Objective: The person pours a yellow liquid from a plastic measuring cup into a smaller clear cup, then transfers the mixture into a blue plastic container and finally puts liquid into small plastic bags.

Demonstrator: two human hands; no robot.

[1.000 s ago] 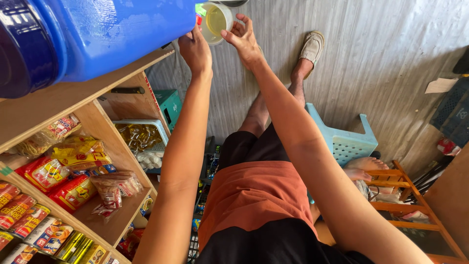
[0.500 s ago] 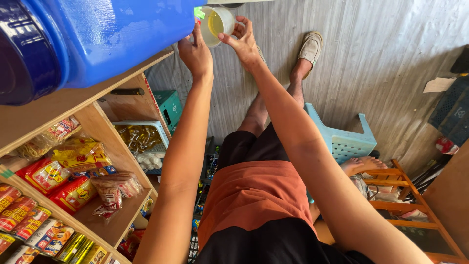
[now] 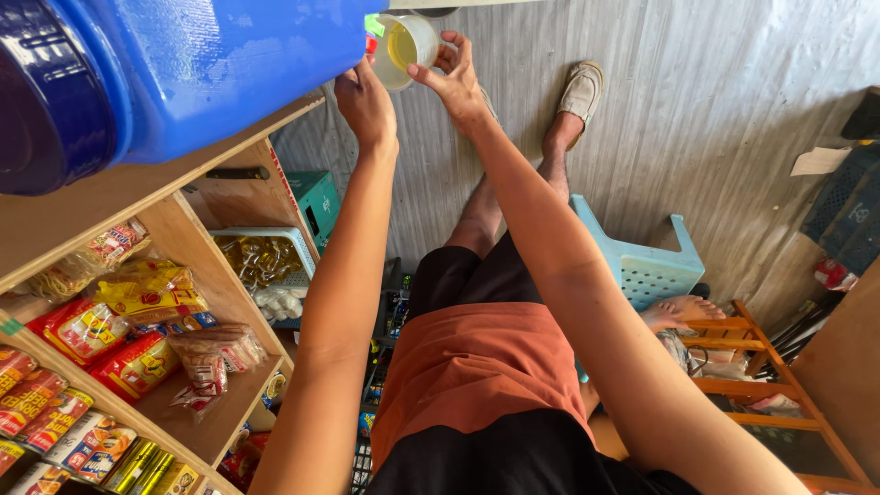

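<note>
Two hands (image 3: pixel 365 101) (image 3: pixel 456 81), one cup (image 3: pixel 404 48), one blue jug (image 3: pixel 183 69)

wooden shelf (image 3: pixel 137 197) | top: blue jug (image 3: pixel 183 64) | lower: snack packets (image 3: pixel 137 339)

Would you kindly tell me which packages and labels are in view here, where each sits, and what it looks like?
Red and yellow snack packets: flat pouches on the wooden shelf, lower left.
Clear bags of brown snacks: same shelf, toward its front edge.
Small sachets: in a row along the shelf below, red and orange.
Yellowish packets: in a pale basket deeper in the shelf.
Green label: on the clear cup of yellow liquid, beside the blue container.
</note>
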